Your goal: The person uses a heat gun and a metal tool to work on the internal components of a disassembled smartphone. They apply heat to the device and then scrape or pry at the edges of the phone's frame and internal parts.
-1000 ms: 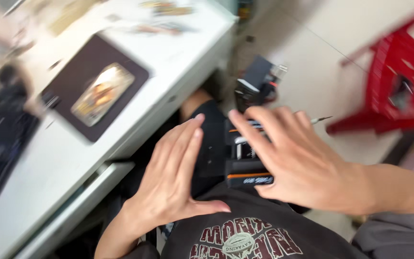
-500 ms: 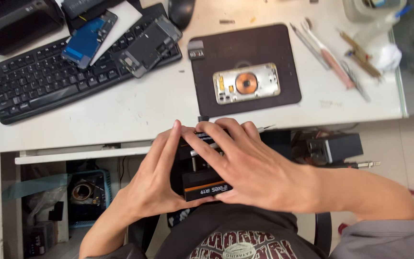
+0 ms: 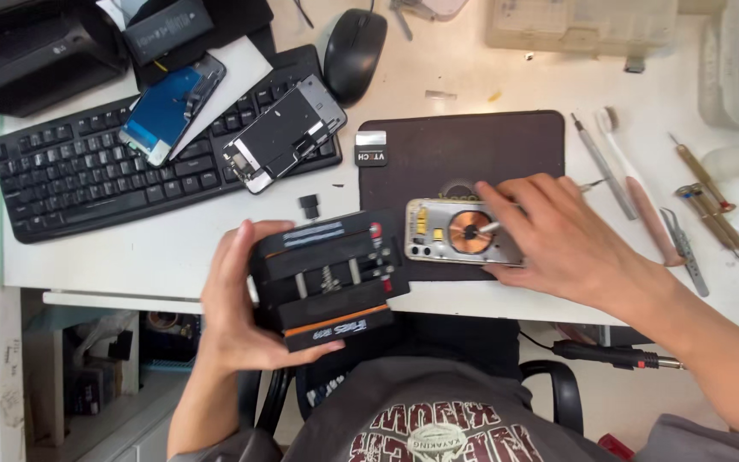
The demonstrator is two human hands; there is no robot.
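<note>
1. Head view: left hand was curled around a black clamp jig with an orange stripe, thumb on the near side, fingers on the left end. The jig was held at the counter edge, partly over the lap.
2. Right hand lay half open over an opened phone back, fingertips pressing on its right part, not gripping around it. The back sat on a dark mat, copper coil facing up, and its left edge was just beside the jig.
3. Judged step: bringing the jig and the phone back together, with the back not yet in the jig.
4. Next move would likely call for a real grip on the back, the jig set flat, and its slot lined up with the back's long edges. Whether the jig was opened wide enough, could not tell.
5. Around: keyboard with a blue-faced screen and another phone frame lying on it, mouse beyond, tweezers and picks to the right of the mat.
</note>
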